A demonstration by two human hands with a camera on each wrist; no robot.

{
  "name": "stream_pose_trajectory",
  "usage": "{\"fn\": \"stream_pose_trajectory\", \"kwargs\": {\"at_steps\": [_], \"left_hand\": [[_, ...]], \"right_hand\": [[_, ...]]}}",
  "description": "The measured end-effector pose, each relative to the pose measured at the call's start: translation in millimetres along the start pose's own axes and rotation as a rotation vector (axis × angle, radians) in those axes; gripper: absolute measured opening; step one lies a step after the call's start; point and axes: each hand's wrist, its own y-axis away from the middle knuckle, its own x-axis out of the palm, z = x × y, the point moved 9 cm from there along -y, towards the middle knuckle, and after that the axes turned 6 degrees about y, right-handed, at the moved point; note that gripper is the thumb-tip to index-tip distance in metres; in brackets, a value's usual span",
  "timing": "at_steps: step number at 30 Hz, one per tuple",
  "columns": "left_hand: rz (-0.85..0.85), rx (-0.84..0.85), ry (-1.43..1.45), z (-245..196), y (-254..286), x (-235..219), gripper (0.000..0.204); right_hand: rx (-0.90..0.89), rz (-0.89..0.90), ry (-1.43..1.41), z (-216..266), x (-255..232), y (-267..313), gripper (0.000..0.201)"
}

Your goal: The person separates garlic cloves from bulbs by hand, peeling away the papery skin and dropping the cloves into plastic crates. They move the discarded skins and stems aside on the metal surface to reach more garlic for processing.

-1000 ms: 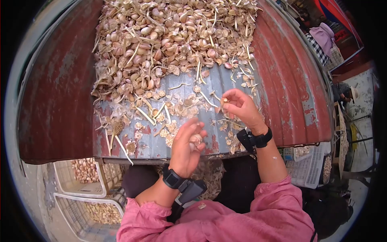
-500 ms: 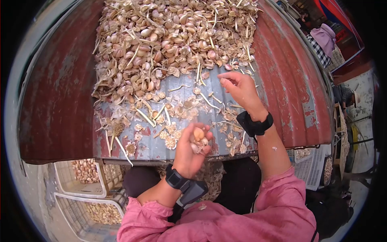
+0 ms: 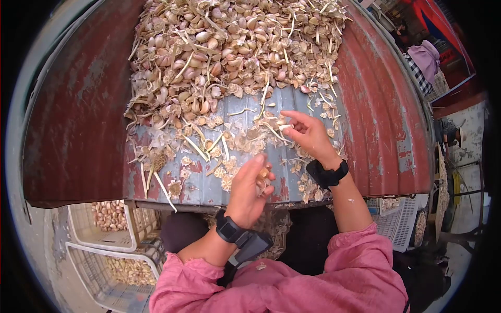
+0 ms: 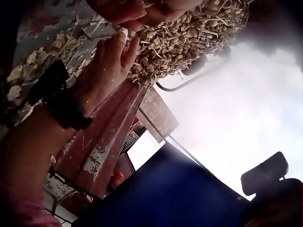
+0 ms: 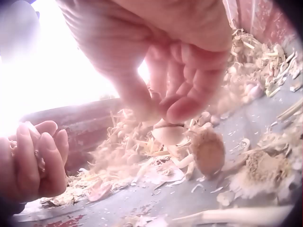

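Several garlic cloves (image 3: 262, 180) lie in the cupped left hand (image 3: 247, 190), whose fingers curl round them above the sheet's near edge. To its right and farther forward, the right hand (image 3: 312, 136) pinches a pale clove (image 3: 285, 127) between thumb and fingertips. In the right wrist view, the right hand (image 5: 165, 56) has its fingertips on the top of a whitish clove (image 5: 168, 135), over scattered skins; the left hand (image 5: 40, 161) shows at the left. A large heap of loose garlic cloves (image 3: 229, 52) covers the far part of the metal sheet (image 3: 209, 190).
Stems, skins and root discs (image 3: 228, 181) litter the sheet near the hands. Red corrugated sides (image 3: 78, 130) rise left and right. Below at the left stand two crates (image 3: 133, 229) with cloves; another crate (image 3: 399, 224) is at the lower right. A person bends at the far right.
The right hand has come down from near the heap's edge, its fingertips now pinching a pale clove. The left hand has turned inward slightly, still holding its cloves. The head view has shifted a little.
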Motion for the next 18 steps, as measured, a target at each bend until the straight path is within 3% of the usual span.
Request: {"fn": "stream_pose_trajectory", "kwargs": {"at_steps": [4, 8, 10, 11, 12, 14, 18], "left_hand": [[0.016, 0.010, -0.171, -1, 3, 5, 0.031], [0.136, 0.071, -0.223, -6, 5, 22, 0.029], [0.131, 0.118, -0.278, -5, 4, 20, 0.027], [0.135, 0.162, -0.321, -6, 4, 20, 0.025], [0.127, 0.153, -0.329, -5, 6, 19, 0.025], [0.179, 0.130, -0.224, -3, 13, 29, 0.021], [0.293, 0.034, -0.209, 12, 45, 55, 0.019]], "right_hand": [[-0.038, -0.089, -0.261, 40, -1, 43, 0.017], [-0.173, -0.107, -0.204, 68, 8, 63, 0.015], [-0.399, -0.131, 0.053, 89, 9, 72, 0.016], [-0.424, -0.177, 0.067, 88, 8, 74, 0.017], [-0.413, -0.181, 0.058, 85, 8, 77, 0.017], [-0.110, -0.130, -0.457, 50, 8, 74, 0.016], [0.087, -0.310, -0.390, 1, -30, 50, 0.016]]}}
